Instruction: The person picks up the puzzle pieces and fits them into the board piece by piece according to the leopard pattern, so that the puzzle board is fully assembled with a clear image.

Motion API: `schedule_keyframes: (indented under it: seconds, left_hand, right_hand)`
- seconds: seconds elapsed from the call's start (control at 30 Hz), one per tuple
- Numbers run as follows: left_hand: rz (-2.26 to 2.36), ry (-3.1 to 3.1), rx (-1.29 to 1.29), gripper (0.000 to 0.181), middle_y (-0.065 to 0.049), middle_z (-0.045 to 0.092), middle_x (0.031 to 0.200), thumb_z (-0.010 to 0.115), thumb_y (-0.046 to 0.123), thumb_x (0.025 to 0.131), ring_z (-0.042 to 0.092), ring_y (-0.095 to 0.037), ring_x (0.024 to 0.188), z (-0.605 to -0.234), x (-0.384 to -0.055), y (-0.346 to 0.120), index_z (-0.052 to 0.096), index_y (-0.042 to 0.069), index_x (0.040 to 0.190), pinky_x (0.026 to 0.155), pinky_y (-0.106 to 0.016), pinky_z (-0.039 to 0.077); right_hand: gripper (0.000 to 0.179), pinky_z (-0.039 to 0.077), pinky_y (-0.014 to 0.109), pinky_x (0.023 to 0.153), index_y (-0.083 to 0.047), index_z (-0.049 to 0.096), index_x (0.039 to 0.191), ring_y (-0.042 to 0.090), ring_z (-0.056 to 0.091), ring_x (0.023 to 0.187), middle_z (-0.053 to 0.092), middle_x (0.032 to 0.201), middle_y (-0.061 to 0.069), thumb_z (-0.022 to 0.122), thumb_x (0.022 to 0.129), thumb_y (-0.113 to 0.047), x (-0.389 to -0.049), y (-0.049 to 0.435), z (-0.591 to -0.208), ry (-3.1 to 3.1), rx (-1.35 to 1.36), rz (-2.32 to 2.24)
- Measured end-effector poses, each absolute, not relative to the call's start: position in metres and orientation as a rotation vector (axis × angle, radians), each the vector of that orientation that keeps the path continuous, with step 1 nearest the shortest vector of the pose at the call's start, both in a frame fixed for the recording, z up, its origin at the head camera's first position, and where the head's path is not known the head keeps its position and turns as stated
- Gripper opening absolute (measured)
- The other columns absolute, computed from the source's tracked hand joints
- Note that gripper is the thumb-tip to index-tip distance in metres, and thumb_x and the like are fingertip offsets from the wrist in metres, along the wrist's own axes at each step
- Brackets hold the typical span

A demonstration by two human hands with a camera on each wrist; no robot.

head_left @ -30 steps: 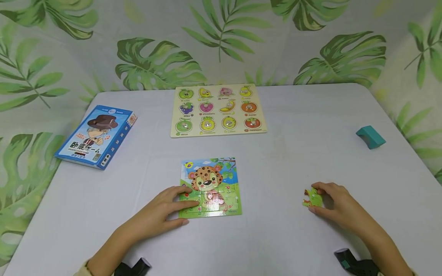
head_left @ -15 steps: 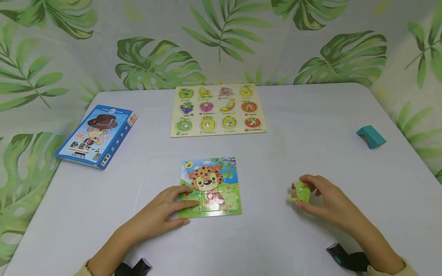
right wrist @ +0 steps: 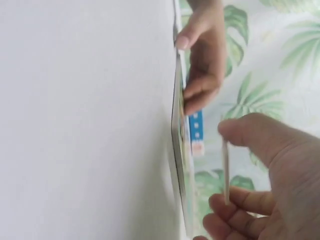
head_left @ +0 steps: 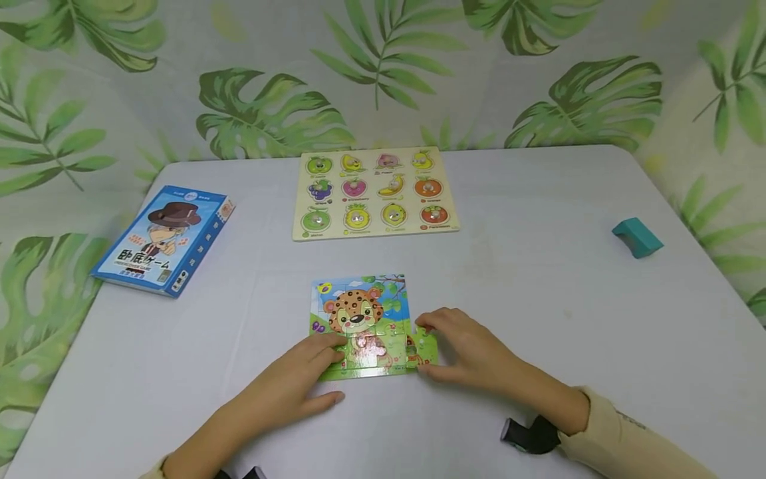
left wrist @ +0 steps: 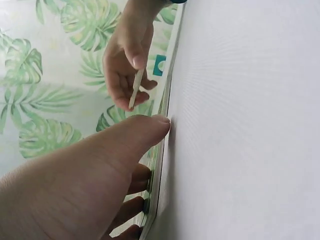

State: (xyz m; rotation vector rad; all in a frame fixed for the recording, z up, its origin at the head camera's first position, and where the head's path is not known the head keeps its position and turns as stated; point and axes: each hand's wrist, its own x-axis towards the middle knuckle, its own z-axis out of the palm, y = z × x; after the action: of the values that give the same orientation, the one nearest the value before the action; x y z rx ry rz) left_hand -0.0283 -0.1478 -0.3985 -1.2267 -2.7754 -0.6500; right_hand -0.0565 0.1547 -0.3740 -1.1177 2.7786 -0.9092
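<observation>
A square jigsaw puzzle (head_left: 391, 307) with a cartoon leopard lies on the white table. The fingertips of my left hand (head_left: 281, 382) rest on its lower left part, the fingers relaxed; in the left wrist view the thumb (left wrist: 145, 131) lies along the board's edge. My right hand (head_left: 479, 349) pinches a green jigsaw piece (head_left: 427, 347) between thumb and fingers, at the puzzle's right edge. Seen edge-on in the right wrist view, the thin piece (right wrist: 226, 172) is held above the board (right wrist: 179, 130), with a gap between them.
Behind the puzzle lies a wooden fruit peg board (head_left: 376, 229). A blue game box (head_left: 164, 239) is at the left, and a teal arch-shaped block (head_left: 638, 237) at the far right. A leaf-patterned cloth (head_left: 449, 80) hangs behind the table.
My right hand has carried the jigsaw piece leftward from the table's right side to the puzzle's right edge. My left hand has shifted slightly on the puzzle.
</observation>
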Motion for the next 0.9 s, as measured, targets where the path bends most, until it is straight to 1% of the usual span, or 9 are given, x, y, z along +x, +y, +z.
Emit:
schedule_keyframes:
  seconds: [0.07, 0.13, 0.2, 0.27, 0.33, 0.5, 0.73, 0.8, 0.9]
  left_hand:
    - [-0.601, -2.796, -1.224, 0.051, -0.005, 0.044, 0.128, 0.063, 0.041, 0.08, 0.036, -0.022, 0.122, -0.398, -0.027, -0.145, 0.053, 0.007, 0.116, 0.102, -0.035, 0.027]
    - [-0.539, -2.807, -1.225, 0.058, -0.006, 0.044, 0.126, 0.062, 0.047, 0.08, 0.036, -0.024, 0.12, -0.398, -0.026, -0.141, 0.051, 0.009, 0.122, 0.101, -0.037, 0.027]
    - [-0.476, -2.806, -1.234, 0.062, -0.008, 0.044, 0.124, 0.059, 0.053, 0.079, 0.036, -0.026, 0.118, -0.396, -0.025, -0.137, 0.049, 0.014, 0.127, 0.1, -0.039, 0.027]
    - [-0.409, -2.789, -1.249, 0.064, -0.01, 0.045, 0.119, 0.056, 0.058, 0.077, 0.037, -0.029, 0.115, -0.395, -0.024, -0.133, 0.049, 0.021, 0.129, 0.098, -0.041, 0.029]
    - [-0.366, -2.77, -1.264, 0.066, -0.012, 0.045, 0.115, 0.055, 0.061, 0.076, 0.037, -0.033, 0.111, -0.394, -0.023, -0.128, 0.048, 0.024, 0.131, 0.096, -0.045, 0.03]
    - [-0.272, -2.756, -1.272, 0.067, -0.013, 0.044, 0.105, 0.055, 0.063, 0.074, 0.039, -0.037, 0.104, -0.391, -0.022, -0.12, 0.048, 0.028, 0.13, 0.092, -0.049, 0.031]
    - [-0.21, -2.759, -1.255, 0.062, -0.014, 0.045, 0.103, 0.056, 0.061, 0.073, 0.041, -0.037, 0.101, -0.388, -0.022, -0.117, 0.053, 0.028, 0.126, 0.089, -0.049, 0.033]
    - [-0.192, -2.774, -1.247, 0.061, -0.015, 0.046, 0.103, 0.056, 0.061, 0.074, 0.041, -0.037, 0.101, -0.387, -0.022, -0.116, 0.053, 0.028, 0.126, 0.089, -0.049, 0.033]
    - [-0.161, -2.798, -1.231, 0.061, -0.015, 0.046, 0.104, 0.056, 0.061, 0.074, 0.042, -0.036, 0.102, -0.386, -0.022, -0.115, 0.053, 0.03, 0.126, 0.089, -0.049, 0.034]
  right_hand:
    - [0.057, 0.043, 0.032, 0.083, -0.006, 0.052, 0.116, 0.012, 0.047, 0.099, 0.053, 0.106, -0.002, 0.074, 0.07, -0.032, -0.059, 0.146, -0.376, 2.763, -1.115, -0.892]
    - [0.056, 0.042, 0.032, 0.085, -0.006, 0.052, 0.116, 0.014, 0.046, 0.1, 0.053, 0.107, -0.001, 0.073, 0.071, -0.032, -0.061, 0.139, -0.379, 2.754, -1.113, -0.869]
    - [0.057, 0.042, 0.033, 0.086, -0.006, 0.053, 0.117, 0.015, 0.046, 0.102, 0.053, 0.109, 0.001, 0.072, 0.072, -0.034, -0.063, 0.132, -0.381, 2.759, -1.115, -0.832]
    - [0.058, 0.041, 0.033, 0.088, -0.005, 0.053, 0.117, 0.016, 0.046, 0.103, 0.054, 0.11, 0.002, 0.071, 0.072, -0.036, -0.064, 0.126, -0.382, 2.768, -1.119, -0.801]
    - [0.058, 0.04, 0.033, 0.088, -0.005, 0.054, 0.117, 0.017, 0.046, 0.103, 0.054, 0.109, 0.003, 0.071, 0.072, -0.037, -0.066, 0.122, -0.384, 2.778, -1.13, -0.782]
    - [0.056, 0.04, 0.031, 0.085, -0.008, 0.057, 0.115, 0.015, 0.044, 0.098, 0.052, 0.105, 0.0, 0.074, 0.07, -0.037, -0.07, 0.118, -0.389, 2.759, -1.141, -0.819]
    - [0.054, 0.038, 0.03, 0.082, -0.007, 0.061, 0.115, 0.013, 0.041, 0.096, 0.049, 0.103, -0.003, 0.076, 0.07, -0.034, -0.075, 0.118, -0.392, 2.683, -1.124, -0.909]
    - [0.056, 0.037, 0.031, 0.082, -0.008, 0.062, 0.116, 0.014, 0.041, 0.097, 0.048, 0.103, -0.004, 0.075, 0.07, -0.036, -0.074, 0.118, -0.391, 2.697, -1.125, -0.872]
    - [0.061, 0.033, 0.035, 0.086, -0.01, 0.058, 0.122, 0.016, 0.039, 0.103, 0.046, 0.108, -0.003, 0.071, 0.072, -0.043, -0.071, 0.119, -0.389, 2.71, -1.123, -0.759]
